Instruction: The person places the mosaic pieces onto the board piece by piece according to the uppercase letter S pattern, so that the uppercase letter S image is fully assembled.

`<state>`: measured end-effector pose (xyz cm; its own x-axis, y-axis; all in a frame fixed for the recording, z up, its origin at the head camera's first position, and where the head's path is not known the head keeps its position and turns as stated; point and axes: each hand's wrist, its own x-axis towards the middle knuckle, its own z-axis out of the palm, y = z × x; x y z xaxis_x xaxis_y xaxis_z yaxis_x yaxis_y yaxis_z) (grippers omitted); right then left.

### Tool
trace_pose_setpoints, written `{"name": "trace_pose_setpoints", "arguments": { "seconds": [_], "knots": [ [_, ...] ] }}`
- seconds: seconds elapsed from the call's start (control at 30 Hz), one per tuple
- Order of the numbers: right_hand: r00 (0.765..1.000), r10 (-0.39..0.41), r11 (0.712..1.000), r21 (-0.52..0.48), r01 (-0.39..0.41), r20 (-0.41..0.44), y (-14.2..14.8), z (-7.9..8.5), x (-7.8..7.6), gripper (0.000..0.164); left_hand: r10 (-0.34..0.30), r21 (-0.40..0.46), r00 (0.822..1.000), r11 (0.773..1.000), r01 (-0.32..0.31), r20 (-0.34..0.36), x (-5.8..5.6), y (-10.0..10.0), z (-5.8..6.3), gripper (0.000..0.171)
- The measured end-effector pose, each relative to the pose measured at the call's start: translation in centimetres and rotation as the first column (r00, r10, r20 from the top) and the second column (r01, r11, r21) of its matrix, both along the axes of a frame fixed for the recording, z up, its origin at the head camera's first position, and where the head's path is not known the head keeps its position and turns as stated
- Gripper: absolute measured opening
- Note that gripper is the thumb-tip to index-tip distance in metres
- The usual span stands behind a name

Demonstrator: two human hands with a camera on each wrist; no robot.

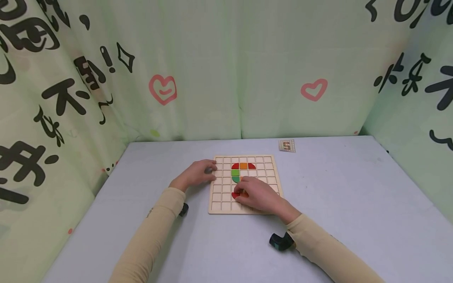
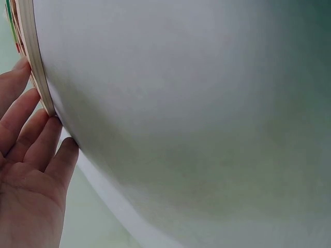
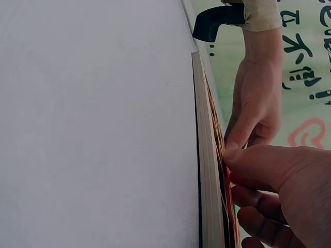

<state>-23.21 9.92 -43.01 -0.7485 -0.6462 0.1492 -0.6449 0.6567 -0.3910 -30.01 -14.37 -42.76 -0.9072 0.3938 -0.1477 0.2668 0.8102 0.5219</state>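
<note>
A square wooden grid board (image 1: 221, 196) lies on the table, holding colored pieces. Red, orange (image 1: 243, 166) and red pieces form a row, with a light green piece (image 1: 235, 172) and a dark green piece (image 1: 236, 179) below. My left hand (image 1: 196, 173) touches the board's left edge; in the left wrist view its fingertips rest along the side. My right hand (image 1: 260, 194) is over the lower middle of the board, thumb and fingertips around a small red piece (image 1: 234, 195). It hides nearby cells, where some orange shows.
A small patterned card (image 1: 287, 146) lies beyond the board's far right corner on the white table (image 1: 336, 196). Pale green curtains (image 1: 240, 70) with black lettering and red hearts hang behind and on both sides. Black wrist devices (image 1: 281, 241) sit under the sleeves.
</note>
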Motion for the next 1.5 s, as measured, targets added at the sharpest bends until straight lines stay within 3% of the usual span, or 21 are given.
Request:
{"name": "trace_pose_setpoints", "arguments": {
  "seconds": [0.27, 1.5],
  "knots": [
    [0.999, 0.008, 1.0, -0.015, -0.008, -0.035, -0.15, -0.22, -0.03, 0.007, -0.002, -0.005, 1.0, 1.0, 0.002, 0.002, 0.02, 0.01, 0.17, 0.036],
    [0.999, 0.008, 1.0, -0.029, -0.009, -0.036, -0.07, -0.27, 0.14, 0.006, 0.016, 0.021, 1.0, 1.0, -0.017, 0.02, 0.07, -0.04, -0.01, 0.036]
  ]
}}
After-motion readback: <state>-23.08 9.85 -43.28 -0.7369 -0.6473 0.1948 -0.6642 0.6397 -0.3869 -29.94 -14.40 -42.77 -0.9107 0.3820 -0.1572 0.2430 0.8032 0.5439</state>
